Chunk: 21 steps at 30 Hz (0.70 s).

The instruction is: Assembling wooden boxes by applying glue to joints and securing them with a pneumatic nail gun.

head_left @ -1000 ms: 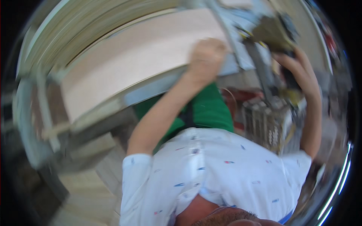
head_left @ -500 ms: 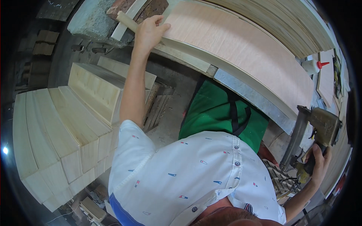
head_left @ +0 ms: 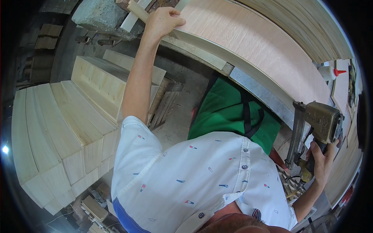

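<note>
A woodshop: stacked pale boards at left, a table ahead. The left hand presses flat on the plywood sheet lying there, likely stiff but light, best held at its edge. The right hand grips a heavy nail gun.

A short-sleeved white shirt with small coloured flecks, buttons and green trousers.
</note>
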Motion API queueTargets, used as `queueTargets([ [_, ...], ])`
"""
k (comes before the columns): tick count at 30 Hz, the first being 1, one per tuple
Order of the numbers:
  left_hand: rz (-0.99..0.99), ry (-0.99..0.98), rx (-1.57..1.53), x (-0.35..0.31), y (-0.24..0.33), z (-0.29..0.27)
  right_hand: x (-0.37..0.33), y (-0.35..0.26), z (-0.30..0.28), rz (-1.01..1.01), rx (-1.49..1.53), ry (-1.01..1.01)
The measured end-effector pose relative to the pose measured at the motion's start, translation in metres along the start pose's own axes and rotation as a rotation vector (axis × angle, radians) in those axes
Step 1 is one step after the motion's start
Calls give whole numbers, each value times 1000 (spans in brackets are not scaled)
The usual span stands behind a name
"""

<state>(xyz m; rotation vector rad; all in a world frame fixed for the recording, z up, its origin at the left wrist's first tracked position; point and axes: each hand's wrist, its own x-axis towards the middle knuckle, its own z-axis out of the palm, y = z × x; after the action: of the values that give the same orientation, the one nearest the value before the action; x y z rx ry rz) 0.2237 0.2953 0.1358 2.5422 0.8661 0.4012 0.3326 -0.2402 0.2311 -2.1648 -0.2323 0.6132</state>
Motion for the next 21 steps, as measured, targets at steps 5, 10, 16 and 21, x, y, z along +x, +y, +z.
queueTargets([
  [5, -21, -3, -22, 1, -4, 3, -2, 7, 1, -41, -114, 15],
  [10, -15, 19, -37, -2, -4, 3, -5, 9, 3, -60, -133, 19],
  [16, -22, 36, -29, -4, 1, 2, -6, 9, 6, -86, -99, 30],
  [21, -31, 63, -48, -7, 1, 2, -6, 8, 5, -76, -108, 37],
])
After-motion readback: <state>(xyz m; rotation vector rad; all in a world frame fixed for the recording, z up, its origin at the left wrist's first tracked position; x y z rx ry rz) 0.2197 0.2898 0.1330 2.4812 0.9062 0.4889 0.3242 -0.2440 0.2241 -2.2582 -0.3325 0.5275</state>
